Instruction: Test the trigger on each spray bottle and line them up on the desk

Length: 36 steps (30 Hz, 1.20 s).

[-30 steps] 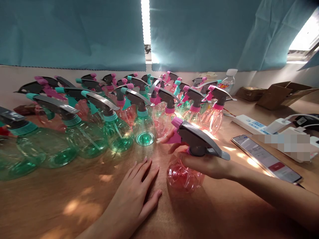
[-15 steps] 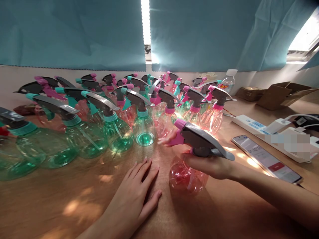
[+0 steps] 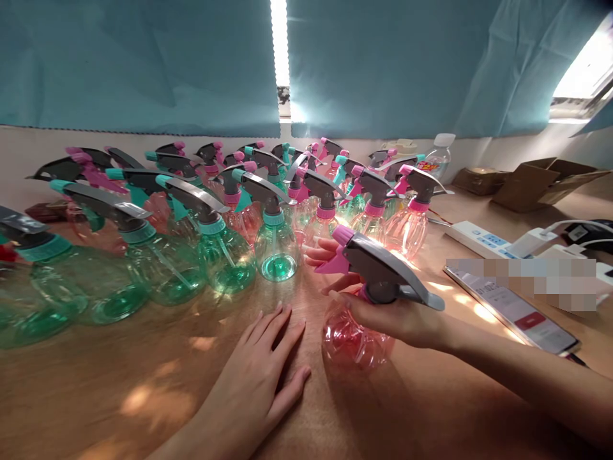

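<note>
My left hand (image 3: 265, 367) lies flat on the wooden table (image 3: 230, 409), fingers stretched and slightly spread, holding nothing. To its right, my right hand (image 3: 407, 319) is wrapped round the neck of a pink transparent spray bottle (image 3: 357, 342). The thumb crosses the front below the grey spray head (image 3: 383, 262), while some fingertips show beyond the pink trigger, extended and apart from it. The bottle leans slightly; whether its base touches the table, I cannot tell. Closest to my left fingertips stands a green spray bottle (image 3: 276, 255) with a teal collar.
Several green and pink spray bottles (image 3: 223, 255) stand in rows across the back and left. On the right lie a phone (image 3: 507, 306) and a white power strip (image 3: 479, 236) with plugs and cables. Behind are an open cardboard box (image 3: 531, 185) and a clear water bottle (image 3: 439, 156).
The spray bottle in my right hand has shifted slightly left. My right fingers have opened outward beyond the trigger. My left hand has stayed put.
</note>
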### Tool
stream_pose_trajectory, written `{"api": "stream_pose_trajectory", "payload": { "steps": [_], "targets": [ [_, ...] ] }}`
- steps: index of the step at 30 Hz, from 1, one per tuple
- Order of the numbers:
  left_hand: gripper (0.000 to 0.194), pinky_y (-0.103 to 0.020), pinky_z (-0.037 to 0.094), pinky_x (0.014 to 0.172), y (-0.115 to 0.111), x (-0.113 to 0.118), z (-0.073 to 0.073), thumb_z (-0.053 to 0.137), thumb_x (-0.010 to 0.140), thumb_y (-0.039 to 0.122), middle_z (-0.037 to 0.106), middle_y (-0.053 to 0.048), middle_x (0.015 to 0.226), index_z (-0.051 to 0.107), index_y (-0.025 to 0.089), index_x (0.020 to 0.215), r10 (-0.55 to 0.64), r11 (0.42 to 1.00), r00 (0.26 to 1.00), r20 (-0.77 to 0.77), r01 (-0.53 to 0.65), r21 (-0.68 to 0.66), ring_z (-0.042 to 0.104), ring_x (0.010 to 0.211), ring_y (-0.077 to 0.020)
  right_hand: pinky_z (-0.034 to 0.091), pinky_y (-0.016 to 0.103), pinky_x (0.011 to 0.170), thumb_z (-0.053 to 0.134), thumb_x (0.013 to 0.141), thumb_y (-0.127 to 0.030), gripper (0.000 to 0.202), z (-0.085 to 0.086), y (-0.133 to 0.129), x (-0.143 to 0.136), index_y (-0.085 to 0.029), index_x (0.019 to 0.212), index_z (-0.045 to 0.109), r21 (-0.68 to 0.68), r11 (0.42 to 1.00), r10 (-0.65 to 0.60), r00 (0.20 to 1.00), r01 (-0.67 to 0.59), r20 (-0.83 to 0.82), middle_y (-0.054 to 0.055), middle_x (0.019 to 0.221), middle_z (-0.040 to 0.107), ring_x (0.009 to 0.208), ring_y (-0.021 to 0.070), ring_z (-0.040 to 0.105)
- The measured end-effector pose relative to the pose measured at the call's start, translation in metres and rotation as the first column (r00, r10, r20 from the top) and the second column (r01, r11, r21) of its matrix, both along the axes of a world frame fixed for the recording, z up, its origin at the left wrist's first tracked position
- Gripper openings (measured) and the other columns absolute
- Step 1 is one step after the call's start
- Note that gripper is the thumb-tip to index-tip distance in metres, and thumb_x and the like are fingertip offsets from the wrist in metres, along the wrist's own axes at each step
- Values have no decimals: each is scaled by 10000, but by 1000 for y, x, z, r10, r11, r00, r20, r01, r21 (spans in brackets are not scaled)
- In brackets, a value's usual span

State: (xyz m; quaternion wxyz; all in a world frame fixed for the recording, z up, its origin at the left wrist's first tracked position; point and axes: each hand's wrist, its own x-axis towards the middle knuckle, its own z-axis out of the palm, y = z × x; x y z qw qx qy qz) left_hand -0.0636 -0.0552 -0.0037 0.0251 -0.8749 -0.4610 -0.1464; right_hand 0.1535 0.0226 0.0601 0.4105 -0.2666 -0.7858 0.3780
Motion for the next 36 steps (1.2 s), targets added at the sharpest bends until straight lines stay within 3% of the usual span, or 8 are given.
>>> {"api": "stream_pose_trajectory", "payload": {
  "steps": [5,12,19,26,33,36],
  "targets": [
    [473,-525,428,1045,0,0,0,476,980,383,499,-156,1439,466,167,1400,11,1000,1000,8,-11,-16,451,1331,-327,602,266,679,569,818,-120,595,-5,-1,3,-280,1386,494,15,1000,15,1000,-16,19,42,1015,730,793,158,703],
    [467,-543,434,1033,0,0,1,481,978,373,504,-166,1432,473,159,1393,13,1000,1000,9,-13,-20,460,1321,-343,597,280,617,542,797,-138,567,6,-1,2,-245,1353,518,30,999,34,995,-37,95,93,1122,707,784,186,706],
    [465,-532,418,1051,0,1,1,476,982,380,502,-154,1436,465,175,1399,23,999,1000,16,-22,-38,450,1330,-334,608,272,717,503,758,-75,595,9,0,0,-262,1321,552,101,995,13,998,-19,54,59,1072,711,808,159,697],
    [472,-532,429,1042,0,1,1,487,978,381,503,-163,1433,465,161,1395,11,1000,1000,-5,-11,-22,455,1325,-338,598,271,749,555,798,-132,461,8,0,2,-241,1243,612,46,998,46,997,-48,60,58,1074,710,836,160,696],
    [472,-540,437,1034,0,1,1,493,978,375,510,-169,1424,465,155,1395,12,1000,1000,2,-12,-14,465,1316,-344,596,256,781,554,777,-75,362,9,0,2,-232,1075,687,-14,996,93,996,-93,0,35,1066,711,886,149,676],
    [473,-557,443,1022,0,1,2,494,975,367,510,-179,1420,468,143,1391,10,1000,1000,-6,-10,-22,465,1313,-354,591,261,802,566,777,-69,440,9,-1,2,-247,1170,650,-28,993,113,993,-113,-30,34,1089,708,912,148,680]
  ]
}}
